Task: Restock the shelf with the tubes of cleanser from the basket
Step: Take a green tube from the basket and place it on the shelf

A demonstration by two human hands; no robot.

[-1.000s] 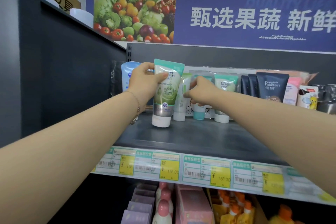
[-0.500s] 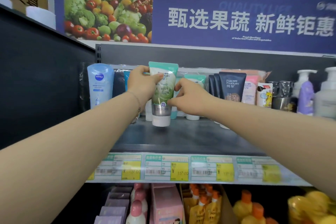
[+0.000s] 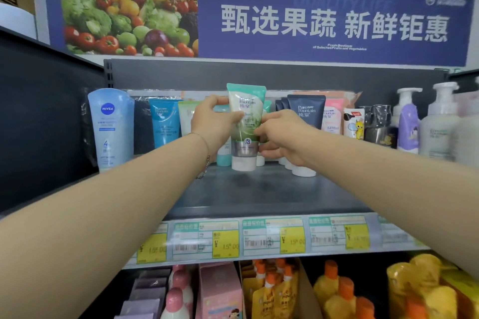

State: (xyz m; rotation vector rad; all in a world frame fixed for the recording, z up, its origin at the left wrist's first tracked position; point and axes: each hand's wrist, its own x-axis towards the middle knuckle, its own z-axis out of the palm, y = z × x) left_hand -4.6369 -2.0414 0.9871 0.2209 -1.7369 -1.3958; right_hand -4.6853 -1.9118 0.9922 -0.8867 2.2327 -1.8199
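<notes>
On the upper shelf (image 3: 259,194), far left: tall Nivea tube (image 3: 111,127), then a blue tube (image 3: 164,122) beside it. Left hand (image 3: 215,122) grips the green cleanser tube (image 3: 246,116) near its top. Tube upright, cap down, mid-shelf, ahead of the back row; cannot tell if the cap touches the deck. Right hand (image 3: 282,137) pinches its lower part from the right. Dark tube (image 3: 307,111) just behind. Risk: narrow cap under a tall body. Released off-plumb, it may tip forward off the edge or back into its neighbours.
</notes>
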